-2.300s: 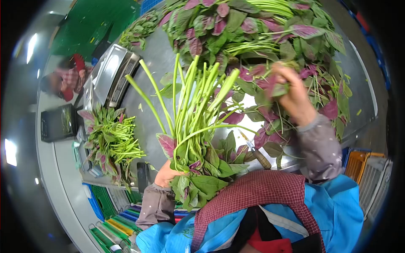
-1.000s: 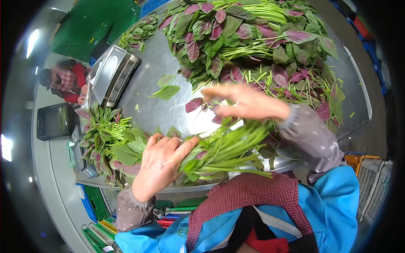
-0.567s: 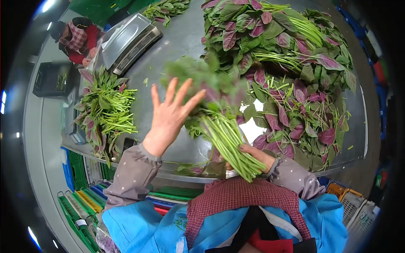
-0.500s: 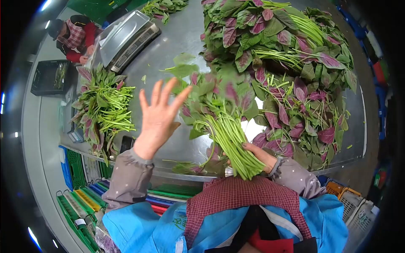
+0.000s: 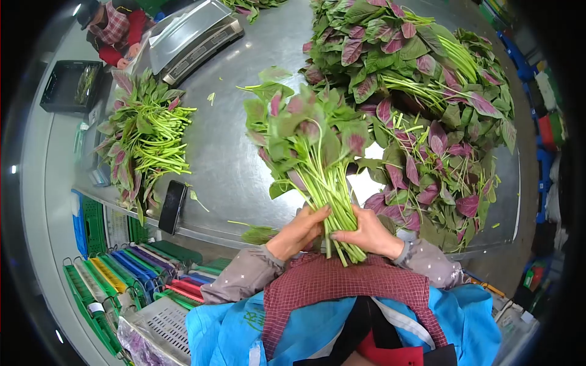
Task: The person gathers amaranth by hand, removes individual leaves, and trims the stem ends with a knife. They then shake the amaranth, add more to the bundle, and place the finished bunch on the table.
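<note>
Close to my body, over the table's near edge, I hold a bunch of amaranth greens (image 5: 323,177) with green and purple leaves, stems pointing toward me. My left hand (image 5: 300,230) closes on the stems from the left. From the right, my right hand (image 5: 375,233) grips the same stems, thumb across them. A large heap of amaranth (image 5: 390,49) fills the far right of the table. Looser amaranth leaves and stems (image 5: 427,177) lie just right of the held bunch. At the left rests a pile of amaranth (image 5: 149,131) with its stems pointing right.
A weighing scale (image 5: 198,39) stands at the far left of the metal table (image 5: 220,152). A black phone (image 5: 173,207) lies by the near left edge. Below are several coloured crates (image 5: 122,274). Beyond a black crate (image 5: 72,85), another person (image 5: 116,27) works.
My left hand, spread in the air at the left before, has come down and right onto the stems. The bunch has shifted slightly left. The phone now shows fully.
</note>
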The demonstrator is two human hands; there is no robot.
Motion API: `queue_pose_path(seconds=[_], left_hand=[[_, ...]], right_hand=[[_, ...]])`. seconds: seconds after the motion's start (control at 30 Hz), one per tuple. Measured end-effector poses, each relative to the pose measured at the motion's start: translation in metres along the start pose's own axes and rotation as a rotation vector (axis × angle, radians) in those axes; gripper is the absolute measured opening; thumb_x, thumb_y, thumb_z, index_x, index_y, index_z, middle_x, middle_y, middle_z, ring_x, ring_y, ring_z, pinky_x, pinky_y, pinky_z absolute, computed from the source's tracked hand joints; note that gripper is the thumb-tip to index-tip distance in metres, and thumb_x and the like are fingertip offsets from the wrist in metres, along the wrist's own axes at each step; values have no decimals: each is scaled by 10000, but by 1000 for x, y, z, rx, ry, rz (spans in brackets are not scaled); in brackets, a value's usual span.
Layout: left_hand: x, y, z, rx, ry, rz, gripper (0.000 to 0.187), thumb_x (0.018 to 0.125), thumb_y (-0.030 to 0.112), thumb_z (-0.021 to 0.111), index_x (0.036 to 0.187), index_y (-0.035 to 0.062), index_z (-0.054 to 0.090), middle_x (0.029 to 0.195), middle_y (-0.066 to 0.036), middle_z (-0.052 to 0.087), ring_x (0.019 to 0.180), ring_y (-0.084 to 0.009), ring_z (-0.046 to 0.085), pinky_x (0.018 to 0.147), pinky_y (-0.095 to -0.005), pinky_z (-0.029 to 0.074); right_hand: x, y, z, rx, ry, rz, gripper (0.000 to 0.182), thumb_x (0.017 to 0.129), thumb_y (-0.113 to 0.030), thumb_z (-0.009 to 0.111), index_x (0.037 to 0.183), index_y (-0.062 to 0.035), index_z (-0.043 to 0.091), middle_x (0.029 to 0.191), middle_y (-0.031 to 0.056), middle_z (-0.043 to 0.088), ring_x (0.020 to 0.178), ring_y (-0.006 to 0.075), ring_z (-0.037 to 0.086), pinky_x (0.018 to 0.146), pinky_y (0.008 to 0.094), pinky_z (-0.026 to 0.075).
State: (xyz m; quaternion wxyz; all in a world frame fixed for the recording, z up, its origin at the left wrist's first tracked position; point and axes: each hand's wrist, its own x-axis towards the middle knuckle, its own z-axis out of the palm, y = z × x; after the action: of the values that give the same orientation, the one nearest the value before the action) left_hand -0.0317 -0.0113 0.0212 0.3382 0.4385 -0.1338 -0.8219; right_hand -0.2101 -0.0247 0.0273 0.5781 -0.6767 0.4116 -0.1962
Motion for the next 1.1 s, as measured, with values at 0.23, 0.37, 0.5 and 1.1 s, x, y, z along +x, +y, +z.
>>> queue_pose_path(seconds=[0.23,0.37,0.5,1.1], left_hand=[[-21,30,31,62,93,432,317,870,175,503,1118,-20,477,1029,-133,575,814,-215,609,727,-303,503],[6,-7,-9,-486,-6,132,406,898,267,439,1176,-29,438,1083,-170,548,919,-299,580,810,-346,489],[15,-32,-14,-524,21,51,452,895,345,456,1183,-3,452,1049,-114,569,963,-243,563,860,-348,460],[16,-26,-5,-400,37,52,321,877,136,496,1183,65,433,1110,-112,528,929,-208,559,804,-342,494]], right_hand=[[6,-22,-4,418,155,8,379,801,-207,623,1080,5,479,899,132,605,806,230,613,676,312,494],[2,9,1,983,140,411,239,888,-188,501,1040,-4,484,919,71,587,805,159,604,700,282,517],[-4,17,7,1040,124,543,292,893,-192,494,1129,-23,463,947,38,557,835,115,565,710,256,493],[-2,19,5,1034,275,459,189,875,-115,500,1037,-26,461,825,49,549,676,104,564,564,226,484]])
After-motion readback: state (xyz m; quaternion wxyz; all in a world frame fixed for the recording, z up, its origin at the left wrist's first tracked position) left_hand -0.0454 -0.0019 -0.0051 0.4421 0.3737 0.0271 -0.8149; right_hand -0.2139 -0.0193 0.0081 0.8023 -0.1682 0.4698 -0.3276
